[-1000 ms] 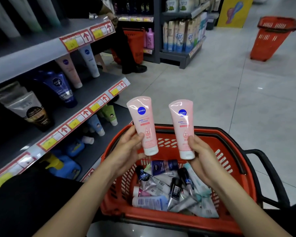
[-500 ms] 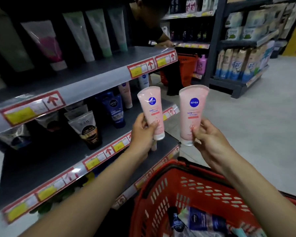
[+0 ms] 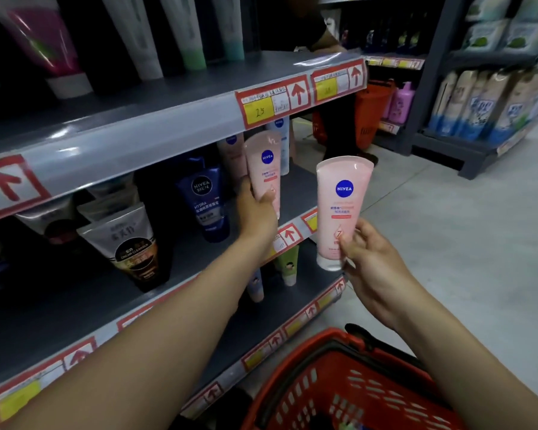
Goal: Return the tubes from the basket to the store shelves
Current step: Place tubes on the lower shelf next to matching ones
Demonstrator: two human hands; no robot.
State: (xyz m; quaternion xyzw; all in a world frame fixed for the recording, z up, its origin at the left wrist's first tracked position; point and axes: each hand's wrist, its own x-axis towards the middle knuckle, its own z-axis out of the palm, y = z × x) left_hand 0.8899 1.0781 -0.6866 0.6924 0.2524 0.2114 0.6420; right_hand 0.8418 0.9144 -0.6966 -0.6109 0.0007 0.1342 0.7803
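Hands both gripping pink tubes: left hand holding one tube upright over the middle shelf, under the upper shelf's lip, just beside a matching tube; right hand holding the other tube out in the aisle, basket below. Shelving step, likely; next, lower and let go. Tight under the lip, blue tube close on the left; open aisle to the right.
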